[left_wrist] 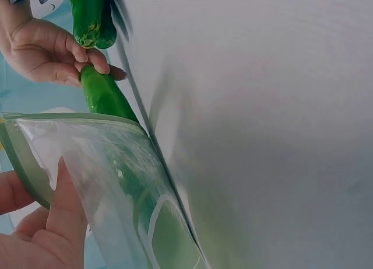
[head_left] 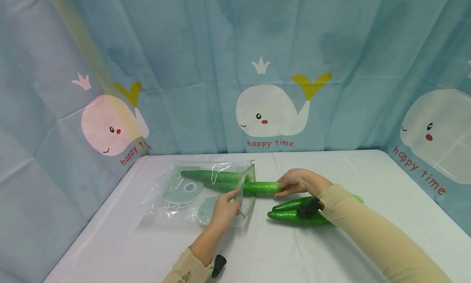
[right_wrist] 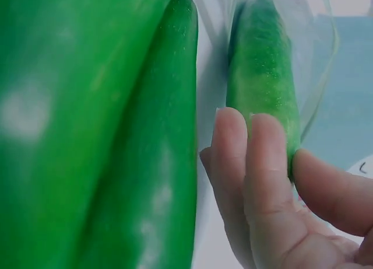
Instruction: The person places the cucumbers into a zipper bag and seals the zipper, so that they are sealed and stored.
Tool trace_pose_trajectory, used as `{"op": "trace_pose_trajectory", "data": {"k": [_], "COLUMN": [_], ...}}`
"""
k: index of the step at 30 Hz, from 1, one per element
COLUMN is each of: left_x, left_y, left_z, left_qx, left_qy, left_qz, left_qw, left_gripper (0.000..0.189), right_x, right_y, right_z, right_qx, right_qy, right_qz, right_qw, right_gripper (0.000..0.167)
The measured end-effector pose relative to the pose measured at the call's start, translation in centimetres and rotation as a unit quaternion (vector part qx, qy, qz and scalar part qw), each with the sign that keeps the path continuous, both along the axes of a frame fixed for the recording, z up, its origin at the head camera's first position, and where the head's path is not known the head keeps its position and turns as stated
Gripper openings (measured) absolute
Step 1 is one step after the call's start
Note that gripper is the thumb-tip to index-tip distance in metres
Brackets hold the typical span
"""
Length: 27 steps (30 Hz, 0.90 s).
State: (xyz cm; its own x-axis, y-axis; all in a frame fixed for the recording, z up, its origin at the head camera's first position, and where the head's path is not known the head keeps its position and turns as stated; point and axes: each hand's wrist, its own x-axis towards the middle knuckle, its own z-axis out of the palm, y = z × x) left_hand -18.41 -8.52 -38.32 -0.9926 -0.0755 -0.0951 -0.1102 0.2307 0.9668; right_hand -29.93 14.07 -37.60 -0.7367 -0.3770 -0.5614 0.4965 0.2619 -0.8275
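My right hand grips the near end of a green cucumber, whose other half lies inside a clear zip bag with green cartoon prints. Thumb and fingers close round that end in the right wrist view, where the cucumber reaches into the plastic. At the bag's mouth, my left hand pinches the green-edged rim and holds it apart. A second cucumber lies fully within the bag, behind the first. In the left wrist view, the bag's opening surrounds the cucumber's body.
Two more cucumbers lie side by side on the white table, under my right forearm and partly hidden by it. A blue curtain printed with whales hangs behind the table and at both sides.
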Motion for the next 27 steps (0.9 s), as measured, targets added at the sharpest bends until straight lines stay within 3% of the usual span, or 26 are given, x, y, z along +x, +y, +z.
{"op": "trace_pose_trajectory", "data": {"k": [11, 20, 27], "left_x": [0.0, -0.1, -0.1], "left_y": [0.2, 0.3, 0.3], "left_z": [0.0, -0.1, -0.3], "left_qx": [-0.004, -0.012, -0.015], "left_qy": [0.003, 0.007, 0.009], "left_qz": [0.003, 0.01, 0.01], "left_qw": [1.0, 0.9999, 0.9998], "left_gripper": [0.043, 0.043, 0.043], "right_x": [0.0, 0.0, 0.1], "right_y": [-1.4, -2.1, -2.6], "right_z": [-0.3, -0.5, -0.5], "right_qx": [-0.02, 0.046, 0.055], "right_qy": [-0.021, 0.019, 0.024], "right_qz": [-0.031, 0.002, 0.0], "right_qw": [0.9991, 0.9987, 0.9982], "right_gripper": [0.048, 0.044, 0.045]}}
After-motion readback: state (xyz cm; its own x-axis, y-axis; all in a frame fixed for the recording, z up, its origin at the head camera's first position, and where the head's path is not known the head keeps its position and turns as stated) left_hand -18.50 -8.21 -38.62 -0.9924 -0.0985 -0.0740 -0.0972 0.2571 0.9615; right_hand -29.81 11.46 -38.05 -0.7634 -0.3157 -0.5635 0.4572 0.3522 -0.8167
